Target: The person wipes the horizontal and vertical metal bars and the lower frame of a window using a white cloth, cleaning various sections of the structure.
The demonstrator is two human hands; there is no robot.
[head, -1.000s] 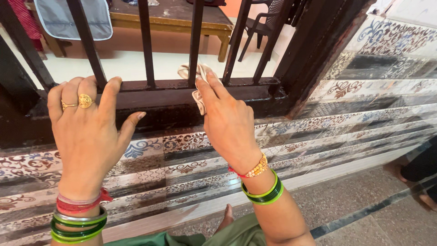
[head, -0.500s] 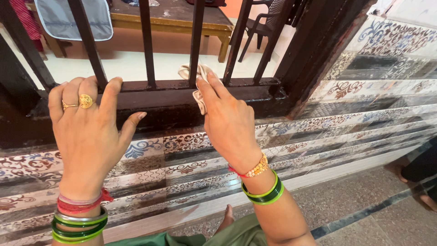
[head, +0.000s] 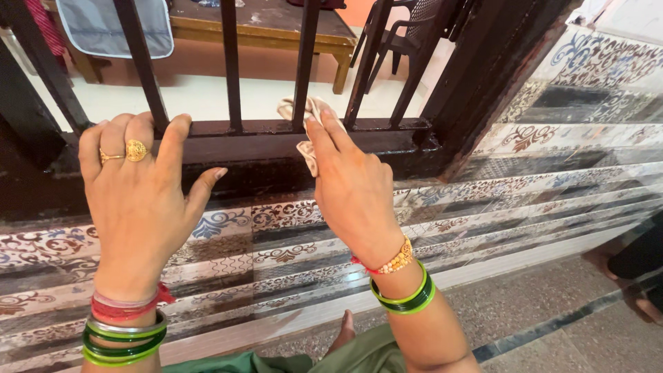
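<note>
Bangles (head: 124,338) are worn at the left wrist, nearest the camera, with a green set (head: 405,297) at the right wrist. Green cloth of the person's garment (head: 345,356) is seen below and between the forearms, and a toe just above it.

Ahead of the wrists, the left hand (head: 138,193) is laid open and flat, palm down, on the dark lower rail (head: 262,148) of a barred grille; nothing is gripped by it, and its fingertips are curled over the rail's top edge beside a bar (head: 145,65). A pale cloth (head: 311,138) is pinched under the fingers of the right hand (head: 352,186) and pressed against the same rail, at the foot of another bar (head: 304,65). Patterned tiles (head: 290,235) run beneath both hands.

Beyond the bars, a pale floor, a wooden tabletop (head: 262,27) and a dark chair (head: 407,34) can be made out.

Slipping is judged the main risk: only part of the cloth is held, so it could be dragged loose against the bar's foot and dropped through the grille to the far side. Knuckles could also be scraped where the bars stand close to the fingers.
</note>
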